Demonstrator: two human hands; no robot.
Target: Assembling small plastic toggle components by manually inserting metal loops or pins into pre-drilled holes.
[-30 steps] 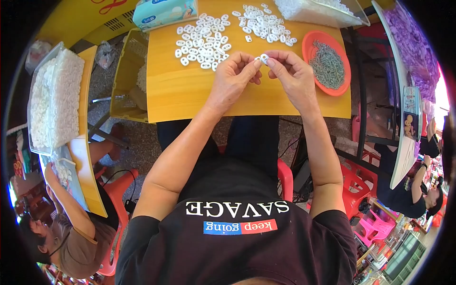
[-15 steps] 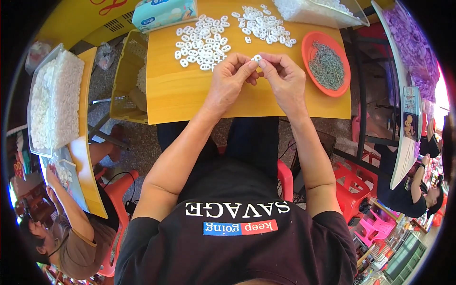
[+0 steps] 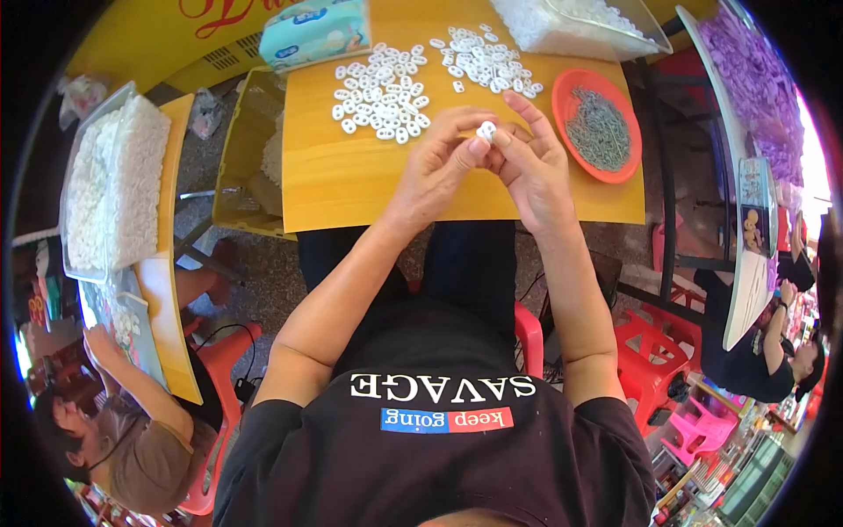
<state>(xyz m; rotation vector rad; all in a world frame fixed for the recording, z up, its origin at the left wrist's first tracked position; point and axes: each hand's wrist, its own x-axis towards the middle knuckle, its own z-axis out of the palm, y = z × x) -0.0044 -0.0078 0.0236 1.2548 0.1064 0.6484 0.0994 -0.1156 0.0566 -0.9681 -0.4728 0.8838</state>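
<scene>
Small white plastic piece (image 3: 486, 132) being pinched between left hand (image 3: 439, 167) and right hand (image 3: 531, 167) above desk (image 3: 351, 184); two heaps (image 3: 382, 92) lying beyond, sorted or not: cannot tell.

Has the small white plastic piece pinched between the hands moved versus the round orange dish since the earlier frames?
Cannot tell. The small white plastic piece sits left of the round orange dish, between left hand and right hand, about as before.

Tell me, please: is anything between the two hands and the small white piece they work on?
Nothing visible is. The left hand and the right hand both pinch the small white piece directly at the fingertips, above the yellow table.
</scene>
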